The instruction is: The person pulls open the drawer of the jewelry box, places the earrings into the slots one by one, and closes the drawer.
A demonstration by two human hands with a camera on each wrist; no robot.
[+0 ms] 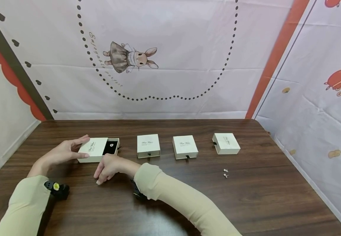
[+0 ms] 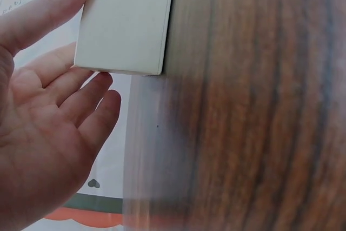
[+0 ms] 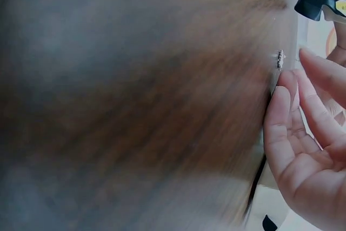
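My left hand [image 1: 59,152] grips the left end of a white jewellery box [image 1: 97,147], thumb at the near side and fingers behind. The box's drawer is pulled out to the right, and a flower-shaped stud earring [image 1: 112,145] sits on its black lining. Close in front of that box, my right hand [image 1: 109,167] bends its fingers down toward the table. A small sparkling earring [image 3: 280,59] is right by its fingertips [image 3: 278,93] in the right wrist view. Whether the fingers grasp it I cannot tell.
Three more white boxes stand to the right: one [image 1: 148,146], another [image 1: 185,147] and a third [image 1: 226,143], with drawers pushed in. Two pearl-like earrings [image 1: 225,175] lie on the brown table [image 1: 262,196] before the third. A printed cloth [image 1: 188,49] hangs behind.
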